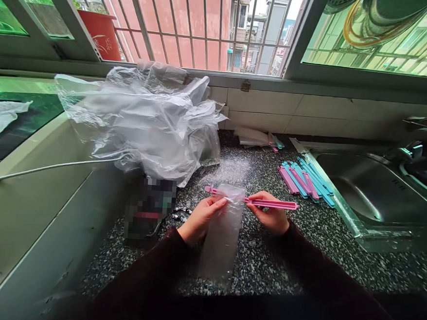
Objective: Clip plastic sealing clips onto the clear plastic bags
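Note:
A clear plastic bag (222,243) hangs down from my left hand (206,215), whose thumb presses near its top edge. Across that top edge runs a long pink bag sealing clip (274,203). Its rounded left end sticks out past the bag, and its right part extends well beyond it. My right hand (268,215) pinches the clip just right of the bag. Parts of both hands' fingers are hidden behind the bag and clip. To the right, several pink and blue sealing clips (307,181) lie in a loose pile on the speckled counter (257,265).
A big heap of clear plastic bags (158,117) sits at the back left, with a white cable (52,170) leading to it. More flat bags (253,137) with clips lie by the tiled wall. A metal sink (376,186) is at right. Left of my hands is a blurred-out dark object (149,209).

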Demonstrator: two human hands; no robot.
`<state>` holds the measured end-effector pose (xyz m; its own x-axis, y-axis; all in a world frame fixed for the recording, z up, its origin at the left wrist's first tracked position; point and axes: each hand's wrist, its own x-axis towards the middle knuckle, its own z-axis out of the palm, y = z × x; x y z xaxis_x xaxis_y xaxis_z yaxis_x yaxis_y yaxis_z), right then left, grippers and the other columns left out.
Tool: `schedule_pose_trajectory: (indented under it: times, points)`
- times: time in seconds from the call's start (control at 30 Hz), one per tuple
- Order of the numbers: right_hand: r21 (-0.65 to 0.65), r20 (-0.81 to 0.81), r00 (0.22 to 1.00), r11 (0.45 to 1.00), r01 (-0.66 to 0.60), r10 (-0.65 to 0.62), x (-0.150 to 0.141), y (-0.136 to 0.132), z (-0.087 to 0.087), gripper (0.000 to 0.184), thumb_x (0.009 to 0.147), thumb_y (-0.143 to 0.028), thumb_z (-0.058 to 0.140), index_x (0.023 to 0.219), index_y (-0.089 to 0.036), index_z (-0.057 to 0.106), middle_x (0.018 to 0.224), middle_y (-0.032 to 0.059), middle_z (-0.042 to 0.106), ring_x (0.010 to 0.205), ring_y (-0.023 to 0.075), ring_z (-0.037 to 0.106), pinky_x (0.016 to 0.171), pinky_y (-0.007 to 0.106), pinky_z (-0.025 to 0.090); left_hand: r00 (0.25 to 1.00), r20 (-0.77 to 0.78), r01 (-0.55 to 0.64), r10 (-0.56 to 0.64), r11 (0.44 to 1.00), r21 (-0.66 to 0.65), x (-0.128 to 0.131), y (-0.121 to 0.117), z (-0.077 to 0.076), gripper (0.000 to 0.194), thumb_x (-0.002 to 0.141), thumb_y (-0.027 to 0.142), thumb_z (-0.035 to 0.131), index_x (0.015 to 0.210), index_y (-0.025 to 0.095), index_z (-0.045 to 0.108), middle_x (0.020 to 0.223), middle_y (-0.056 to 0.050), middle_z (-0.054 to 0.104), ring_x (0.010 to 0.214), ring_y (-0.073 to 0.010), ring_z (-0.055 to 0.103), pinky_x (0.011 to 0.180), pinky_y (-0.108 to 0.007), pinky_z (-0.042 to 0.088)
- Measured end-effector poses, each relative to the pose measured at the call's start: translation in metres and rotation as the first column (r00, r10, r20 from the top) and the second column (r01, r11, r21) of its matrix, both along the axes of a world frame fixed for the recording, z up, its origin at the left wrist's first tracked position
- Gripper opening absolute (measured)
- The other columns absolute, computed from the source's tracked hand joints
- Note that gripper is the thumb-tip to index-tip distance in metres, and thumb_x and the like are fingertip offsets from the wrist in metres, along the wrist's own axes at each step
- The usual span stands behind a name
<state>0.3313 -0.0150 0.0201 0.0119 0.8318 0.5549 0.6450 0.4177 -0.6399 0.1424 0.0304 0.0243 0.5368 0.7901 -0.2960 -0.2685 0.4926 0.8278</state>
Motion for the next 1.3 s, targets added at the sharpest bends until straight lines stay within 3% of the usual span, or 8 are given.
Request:
schedule_pose_trajectory:
  times: [0.3,0.57,0.8,1.0,1.3]
  points:
    - [-0.015,-0.009,1.000,1.000,-0.026,0.026,0.000,-0.001,-0.001,0.012,0.078,-0.031,0.059,0.080,-0.020,0.061,0.071,0.0046,0.064,0.064,0.0168,0.060,0.060,0.031,0.052,1.000,0.025,-0.009,0.010,1.000,-0.029,0.001,0.001,0.003,0.034,0.058,0.037,0.073,0.080,0.011,0.067,0.063,-0.002,0.063,0.054,-0.0109,0.052,0.053,-0.021,0.037]
    - [-0.049,0.026,0.997,0.996,-0.076,0.077,-0.002,0.000,-0.001,0.010,0.078,-0.029,0.059,0.081,-0.020,0.060,0.074,0.0049,0.066,0.068,0.0175,0.062,0.063,0.030,0.051,0.994,0.067,-0.081,0.084,0.995,-0.055,-0.001,0.003,-0.004,0.024,0.060,0.032,0.073,0.069,0.012,0.062,0.056,0.002,0.057,0.046,-0.0065,0.046,0.046,-0.018,0.032]
    - [-0.065,-0.109,0.992,0.995,-0.073,0.065,-0.001,-0.003,0.002,0.012,0.077,-0.029,0.061,0.084,-0.019,0.061,0.075,0.0038,0.065,0.065,0.0147,0.061,0.061,0.027,0.051,0.980,0.116,-0.157,0.164,0.985,-0.066,-0.004,0.009,-0.007,0.020,0.061,0.028,0.071,0.067,0.013,0.059,0.054,0.003,0.055,0.047,-0.0061,0.046,0.045,-0.018,0.032]
    - [0.024,-0.116,0.984,0.991,-0.133,0.135,-0.002,-0.003,0.003,0.008,0.079,-0.023,0.060,0.082,-0.018,0.063,0.076,0.0049,0.065,0.069,0.0151,0.061,0.063,0.028,0.052,0.978,0.067,-0.190,0.197,0.977,-0.098,-0.003,0.008,-0.002,0.026,0.056,0.031,0.074,0.064,0.012,0.059,0.052,0.003,0.056,0.044,-0.0064,0.047,0.044,-0.018,0.033]
    - [0.089,-0.157,0.973,0.984,-0.155,0.168,-0.004,-0.004,0.005,0.004,0.077,-0.016,0.060,0.079,-0.016,0.063,0.075,0.0046,0.062,0.061,0.0117,0.056,0.050,0.024,0.048,0.979,0.010,-0.206,0.206,0.978,-0.020,-0.003,0.007,-0.004,0.029,0.055,0.032,0.075,0.059,0.013,0.054,0.047,0.006,0.047,0.040,-0.0034,0.038,0.041,-0.017,0.025]
